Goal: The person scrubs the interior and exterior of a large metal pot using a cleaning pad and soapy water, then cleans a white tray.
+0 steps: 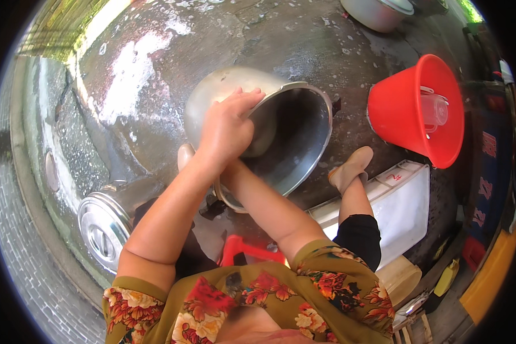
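A large metal pot (299,142) lies tilted on the wet ground, its mouth facing right and towards me. My left hand (228,124) is against the pot's outer wall near the rim, fingers stretched towards the upper right. Its palm side is hidden, so I cannot tell whether something is under it. My right forearm crosses in front of the pot's mouth and passes beneath my left wrist. The right hand itself is hidden there.
A red plastic bucket (391,103) holding a clear plastic jug (434,109) lies tipped at right. Beside my leg is a white plastic crate (404,210). A lidded metal pot (103,232) is at left, a red stool (236,249) below me, and another pot (378,15) at the top.
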Available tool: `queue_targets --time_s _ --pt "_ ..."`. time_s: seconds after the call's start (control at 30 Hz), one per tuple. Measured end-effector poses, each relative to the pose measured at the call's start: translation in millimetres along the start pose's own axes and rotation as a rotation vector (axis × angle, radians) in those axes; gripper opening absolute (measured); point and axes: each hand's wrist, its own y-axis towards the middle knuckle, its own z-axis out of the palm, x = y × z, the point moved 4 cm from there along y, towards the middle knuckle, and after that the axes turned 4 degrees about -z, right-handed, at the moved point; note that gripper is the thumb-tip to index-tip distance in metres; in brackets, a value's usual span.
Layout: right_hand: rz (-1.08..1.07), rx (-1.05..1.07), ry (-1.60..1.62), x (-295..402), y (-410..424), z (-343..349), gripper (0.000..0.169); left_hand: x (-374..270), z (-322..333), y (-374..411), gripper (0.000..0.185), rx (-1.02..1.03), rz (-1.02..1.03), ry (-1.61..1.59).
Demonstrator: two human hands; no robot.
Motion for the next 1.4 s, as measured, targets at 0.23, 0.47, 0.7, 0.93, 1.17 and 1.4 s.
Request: queue_targets --time_s 0.23,0.47,0.7,0.93,1.17,1.4 --pt "0.023 0.653 -1.370 25 -35 -206 0.030 5 1 -3 0.054 0.087 -0.035 0.002" --pt "0.241 0.635 -1.180 -4 -16 -161 0.028 3 1 1 0.058 0.020 -0.016 -0.053" --pt "0.070 0.037 0.176 17 -6 -13 0.049 -2 4 0 0.050 -0.001 0.025 -0.046" --pt "-0.072 0.405 -1.406 -48 41 -173 0.034 8 -10 -1 0.057 0.037 -0.070 -0.048" --pt "-0.223 -0.061 -1.228 -86 104 -159 0.039 20 -19 4 0.057 0.034 -0.155 -0.086" --pt "0.067 0.087 -0.178 -52 56 -14 0.040 4 -6 -5 0.052 -0.025 -0.014 -0.051"
